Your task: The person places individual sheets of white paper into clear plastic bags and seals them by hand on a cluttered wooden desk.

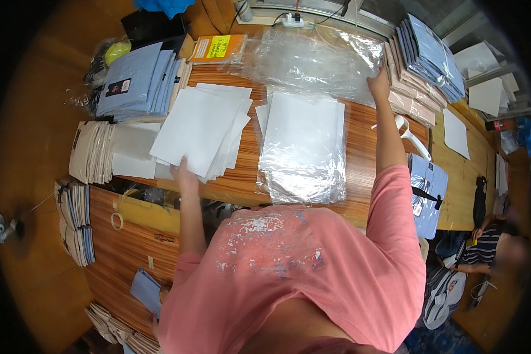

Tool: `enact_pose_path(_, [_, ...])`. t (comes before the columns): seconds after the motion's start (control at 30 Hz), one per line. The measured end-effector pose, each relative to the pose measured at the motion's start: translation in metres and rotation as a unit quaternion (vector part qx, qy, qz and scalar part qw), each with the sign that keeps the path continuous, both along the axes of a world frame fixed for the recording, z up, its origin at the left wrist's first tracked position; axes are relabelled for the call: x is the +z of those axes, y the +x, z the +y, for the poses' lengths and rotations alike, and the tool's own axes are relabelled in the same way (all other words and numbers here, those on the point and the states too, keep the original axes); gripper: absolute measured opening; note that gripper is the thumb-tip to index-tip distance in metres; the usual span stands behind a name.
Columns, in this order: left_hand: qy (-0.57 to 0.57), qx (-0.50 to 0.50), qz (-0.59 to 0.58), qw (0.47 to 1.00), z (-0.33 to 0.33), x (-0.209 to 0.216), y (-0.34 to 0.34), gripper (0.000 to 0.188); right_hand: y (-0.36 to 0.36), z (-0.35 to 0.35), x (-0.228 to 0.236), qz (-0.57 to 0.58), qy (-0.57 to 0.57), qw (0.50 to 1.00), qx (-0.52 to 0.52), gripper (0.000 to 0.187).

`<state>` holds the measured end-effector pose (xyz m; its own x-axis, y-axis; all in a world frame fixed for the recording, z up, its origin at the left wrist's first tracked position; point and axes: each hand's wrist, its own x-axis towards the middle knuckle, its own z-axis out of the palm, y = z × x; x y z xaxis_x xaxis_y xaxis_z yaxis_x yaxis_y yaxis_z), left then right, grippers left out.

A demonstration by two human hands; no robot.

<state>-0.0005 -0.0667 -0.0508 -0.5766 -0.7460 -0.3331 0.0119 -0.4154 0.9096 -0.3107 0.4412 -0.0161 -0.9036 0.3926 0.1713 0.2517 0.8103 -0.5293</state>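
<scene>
My left hand [186, 177] pinches the near edge of a white sheet [197, 124], its thumb on top. More white sheets lie fanned out beneath and beside that one. Out to the far right, my right hand [379, 85] grips the edge of a clear plastic bag [318, 62] from a loose pile of such bags; its fingertips are partly hidden. Between my arms, a white sheet inside a clear plastic bag [302, 138] lies flat on the striped wooden table [363, 138].
Folded blue shirts [133, 82] and beige shirts [91, 153] are stacked at left. More blue shirts [428, 56] stand at far right. A white tape dispenser [416, 141] lies near a folded blue shirt [428, 194]. Another person [484, 248] is at lower right; a person's hand holds blue cloth [146, 291] at lower left.
</scene>
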Motion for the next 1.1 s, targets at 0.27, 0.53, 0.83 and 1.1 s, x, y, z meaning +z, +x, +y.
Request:
enact_pose_path(0.27, [-0.461, -0.106, -0.068, 0.878, 0.064, 0.012, 0.008, 0.088, 0.013, -0.073, -0.012, -0.028, 0.283, 0.944, 0.167, 0.057])
enact_pose_path(0.53, [-0.525, -0.345, 0.002, 0.778, 0.112, 0.027, 0.01, 0.05, 0.046, -0.071, -0.015, 0.157, 0.134, 0.947, 0.245, 0.045])
enact_pose_path(0.83, [-0.554, -0.558, 0.169, 0.594, 0.176, -0.02, -0.054, 0.029, 0.292, -0.136, -0.043, -0.024, -0.015, 0.902, 0.431, 0.047])
enact_pose_path(1.1, [-0.756, -0.514, 0.121, 0.386, 0.22, -0.064, -0.141, 0.049, 0.322, -0.125, -0.057, -0.088, 0.097, 0.902, 0.412, 0.05])
